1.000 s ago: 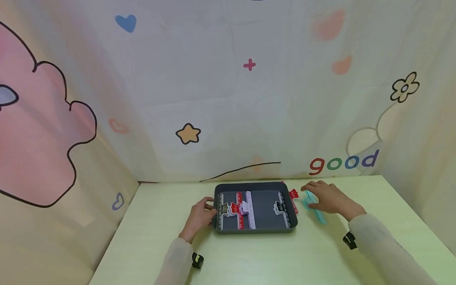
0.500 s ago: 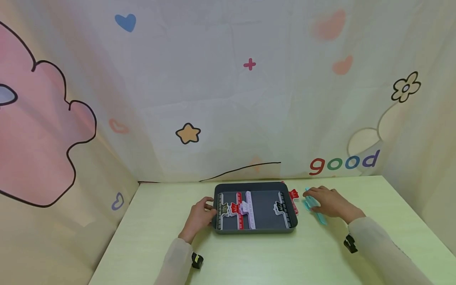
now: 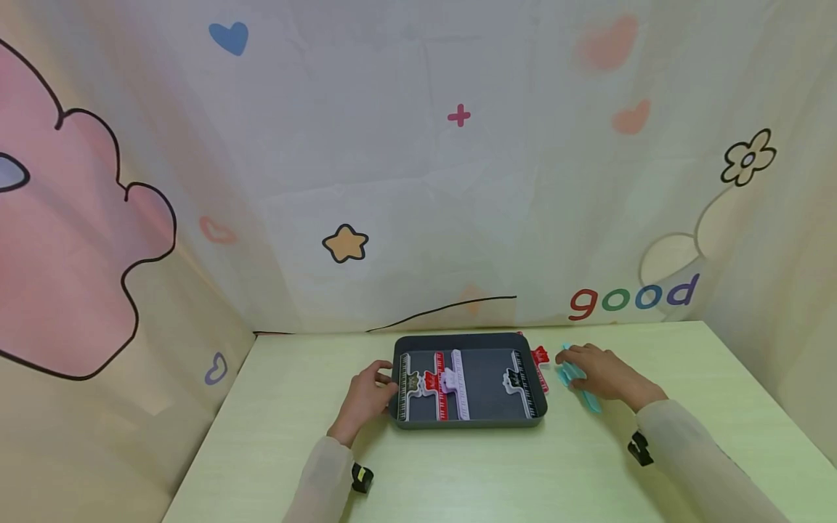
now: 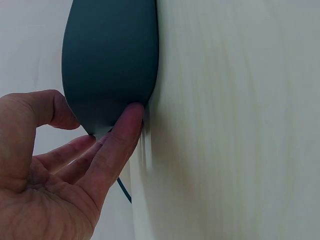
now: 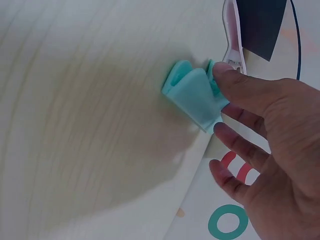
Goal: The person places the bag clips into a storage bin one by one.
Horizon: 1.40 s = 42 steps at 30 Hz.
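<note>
At the tray's left side, my left hand [image 3: 365, 399] pinches the wall of the dark grey tray [image 3: 487, 385] between thumb and fingers; the left wrist view shows the hold on the tray's corner [image 4: 110, 65]. My right hand [image 3: 604, 370] holds a turquoise clip [image 5: 192, 97] by its handle end, thumb on one side, index finger partly hidden behind. Its long bar [image 3: 591, 402] points toward the front right, close over the table. Inside the tray lie a black clip [image 3: 404, 408], a red clip [image 3: 442, 408], a lilac clip [image 3: 462, 399] and another black clip [image 3: 526, 399].
Just outside the tray's right wall lies a red clip [image 3: 540, 356], partly hidden by it. The pale wooden table [image 3: 458, 472] ends at a printed curtain [image 3: 392, 181] behind and at both sides. Each wrist carries a small black camera mount [image 3: 362, 478].
My right hand has lowered slightly with its fingers drawn closer around the turquoise clip's handle, and the clip has shifted only a little. The left hand stays on the tray.
</note>
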### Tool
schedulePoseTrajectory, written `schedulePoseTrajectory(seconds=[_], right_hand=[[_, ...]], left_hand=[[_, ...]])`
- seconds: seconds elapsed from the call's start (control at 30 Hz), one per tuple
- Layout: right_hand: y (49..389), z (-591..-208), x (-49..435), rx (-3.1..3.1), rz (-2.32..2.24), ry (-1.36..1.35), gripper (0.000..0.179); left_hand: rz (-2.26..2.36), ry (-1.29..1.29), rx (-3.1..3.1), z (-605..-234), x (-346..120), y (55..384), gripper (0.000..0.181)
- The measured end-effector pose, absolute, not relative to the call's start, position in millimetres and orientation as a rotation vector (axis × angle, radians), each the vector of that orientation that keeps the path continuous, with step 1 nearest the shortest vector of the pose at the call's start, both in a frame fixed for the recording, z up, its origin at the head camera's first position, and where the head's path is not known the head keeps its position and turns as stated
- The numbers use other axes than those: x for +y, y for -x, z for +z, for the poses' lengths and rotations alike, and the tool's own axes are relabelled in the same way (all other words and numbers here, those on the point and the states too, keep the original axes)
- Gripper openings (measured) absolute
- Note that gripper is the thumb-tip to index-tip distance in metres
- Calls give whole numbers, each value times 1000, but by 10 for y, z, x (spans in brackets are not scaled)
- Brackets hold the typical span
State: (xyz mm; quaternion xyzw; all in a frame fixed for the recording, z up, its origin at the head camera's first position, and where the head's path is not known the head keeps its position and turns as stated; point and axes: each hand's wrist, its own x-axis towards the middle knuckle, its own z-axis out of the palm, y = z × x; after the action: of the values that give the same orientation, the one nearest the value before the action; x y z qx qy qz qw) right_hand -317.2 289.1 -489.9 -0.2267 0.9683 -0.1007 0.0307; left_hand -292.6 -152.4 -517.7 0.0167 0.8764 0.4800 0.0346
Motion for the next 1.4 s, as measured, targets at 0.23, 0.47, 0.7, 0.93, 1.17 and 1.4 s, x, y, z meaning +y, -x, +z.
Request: schedulePoseTrajectory(seconds=[0.23, 0.47, 0.7, 0.93, 1.17, 1.4], right_hand=[[3179, -4896, 2901, 3004, -335, 706, 36], [3172, -4907, 2931, 3009, -365, 763, 35], [3162, -4905, 2939, 3021, -365, 747, 34], [3149, -4821, 2931, 3048, -343, 779, 35], [3137, -4706, 2891, 3068, -299, 841, 36], [3098, -4544, 2810, 3087, -256, 869, 34]], left_hand=[[1463, -61, 2712, -5174, -1520, 2931, 43], [1473, -72, 2704, -5181, -1526, 2928, 43], [1475, -66, 2706, -5186, -1526, 2933, 43], [1479, -67, 2704, -5179, -1527, 2931, 43], [1460, -69, 2719, -5185, -1535, 2934, 42], [1473, -73, 2713, -5174, -1529, 2922, 42]])
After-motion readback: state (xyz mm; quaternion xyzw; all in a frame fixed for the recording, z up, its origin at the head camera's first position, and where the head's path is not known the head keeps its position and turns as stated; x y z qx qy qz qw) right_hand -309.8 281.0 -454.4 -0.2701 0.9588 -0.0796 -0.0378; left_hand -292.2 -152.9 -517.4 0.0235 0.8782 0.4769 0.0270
